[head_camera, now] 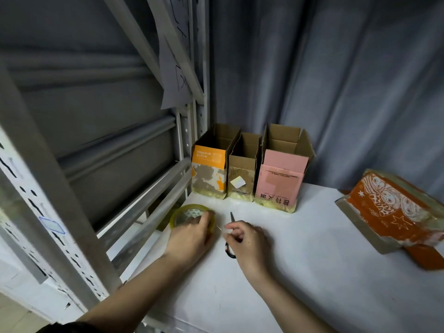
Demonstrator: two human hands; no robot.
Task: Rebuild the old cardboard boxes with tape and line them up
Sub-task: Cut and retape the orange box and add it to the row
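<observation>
Gripping the yellowish tape roll (pixel 192 218) flat on the white table (pixel 312 272), the left hand (pixel 189 239) curls over its near rim, while just beside it the right hand (pixel 245 239) pinches what looks like the tape's loose end above a pair of scissors (pixel 231 234) lying under its fingers. Beyond both hands three open-topped cardboard boxes stand touching in a row: an orange box (pixel 209 171), a plain brown box (pixel 242 181) and a pink box (pixel 278 183), each with yellowed tape along its base. Well off past the right hand lies an orange patterned box (pixel 394 212) on its side, and a grey metal shelving frame (pixel 60 179) crowds in beside the left hand.
</observation>
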